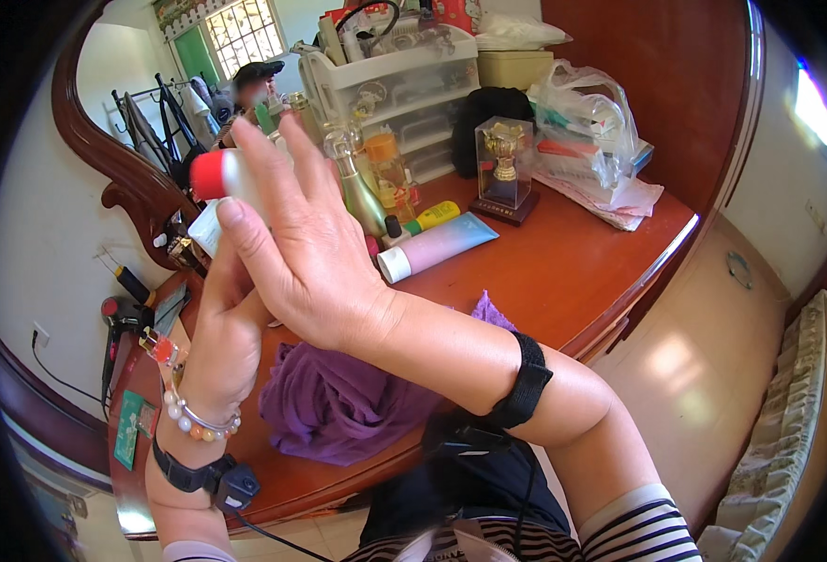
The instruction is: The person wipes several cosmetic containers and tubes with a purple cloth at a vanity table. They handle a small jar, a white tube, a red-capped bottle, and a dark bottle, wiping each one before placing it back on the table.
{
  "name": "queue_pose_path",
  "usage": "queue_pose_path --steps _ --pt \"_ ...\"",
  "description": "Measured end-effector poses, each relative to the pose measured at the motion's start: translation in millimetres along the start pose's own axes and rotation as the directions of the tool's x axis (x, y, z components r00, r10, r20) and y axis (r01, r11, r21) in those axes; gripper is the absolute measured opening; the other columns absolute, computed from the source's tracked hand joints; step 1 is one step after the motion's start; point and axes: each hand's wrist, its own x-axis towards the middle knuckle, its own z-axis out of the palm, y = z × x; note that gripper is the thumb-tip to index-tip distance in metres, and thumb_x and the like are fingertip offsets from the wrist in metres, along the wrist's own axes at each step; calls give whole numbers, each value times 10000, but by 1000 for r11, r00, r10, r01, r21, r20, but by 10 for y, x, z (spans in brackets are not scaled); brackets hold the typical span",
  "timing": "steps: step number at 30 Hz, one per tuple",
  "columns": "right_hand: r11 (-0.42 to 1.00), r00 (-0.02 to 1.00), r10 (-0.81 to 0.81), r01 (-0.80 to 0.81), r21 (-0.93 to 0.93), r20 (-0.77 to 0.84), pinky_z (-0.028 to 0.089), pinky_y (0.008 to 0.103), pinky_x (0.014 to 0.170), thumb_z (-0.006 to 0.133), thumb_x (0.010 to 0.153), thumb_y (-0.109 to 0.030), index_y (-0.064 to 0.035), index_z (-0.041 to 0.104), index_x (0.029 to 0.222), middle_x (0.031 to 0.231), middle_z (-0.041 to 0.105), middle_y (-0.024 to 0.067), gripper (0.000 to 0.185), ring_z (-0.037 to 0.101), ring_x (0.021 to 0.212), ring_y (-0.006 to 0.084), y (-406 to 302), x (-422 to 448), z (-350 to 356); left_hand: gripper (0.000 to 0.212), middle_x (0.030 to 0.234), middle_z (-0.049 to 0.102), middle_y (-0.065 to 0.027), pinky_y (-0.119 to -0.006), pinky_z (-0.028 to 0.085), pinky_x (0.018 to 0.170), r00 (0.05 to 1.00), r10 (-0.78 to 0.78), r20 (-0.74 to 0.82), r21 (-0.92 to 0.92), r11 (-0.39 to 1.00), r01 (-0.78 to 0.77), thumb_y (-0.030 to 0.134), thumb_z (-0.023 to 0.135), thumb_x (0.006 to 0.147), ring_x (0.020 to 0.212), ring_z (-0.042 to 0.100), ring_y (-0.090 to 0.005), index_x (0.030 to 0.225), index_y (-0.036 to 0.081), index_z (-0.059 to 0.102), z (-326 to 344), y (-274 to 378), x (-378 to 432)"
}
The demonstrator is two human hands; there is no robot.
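Observation:
My right hand (pixel 308 260) is raised in front of me, back of the hand showing, fingers stretched and blurred at the tips. Behind and below it is my left hand (pixel 234 327), its fingers mostly hidden by the right. A white bottle with a red cap (pixel 211 175) shows beside my right fingers, blurred; which hand holds it, if either, I cannot tell. A pale blue-and-white item (pixel 206 228) shows just below it, partly covered. Under my forearms a purple cloth (pixel 343 407) lies bunched on the red-brown wooden dresser (pixel 568 281).
A pink-and-blue tube (pixel 441 246), a yellow tube (pixel 436 216), a green bottle (pixel 363 200) and a boxed gold trophy (pixel 503 165) stand or lie beyond. Behind are white plastic drawers (pixel 406 91) and a plastic bag (pixel 589 112). A hair dryer (pixel 119 312) is at left, near the mirror (pixel 104 119).

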Motion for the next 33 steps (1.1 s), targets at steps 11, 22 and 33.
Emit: queue_pose_path --steps 11,22,33 --pt "961 992 120 -109 255 -27 375 482 1016 376 1014 -425 -19 414 1359 1367 382 310 534 451 1211 479 111 141 -112 456 1148 580 -45 -244 418 903 941 -218 259 209 964 166 238 482 1018 1013 524 -92 1408 15 400 -171 64 10" --pt "696 773 282 -572 433 568 477 271 678 524 957 -460 10 593 1166 900 676 95 520 629 746 147 157 308 -325 481 1010 592 -32 -241 461 810 776 -389 497 287 917 276 276 689 864 918 546 -74 1211 -5 510 -247 216 106" --pt "237 770 490 -569 787 409 508 356 844 363 954 -631 -2 424 1371 1047 640 178 757 621 894 217 -83 195 -219 509 777 667 -148 -357 513 598 959 231 167 548 786 -285 402 608 927 660 676 -306 1253 27 502 -39 36 28"
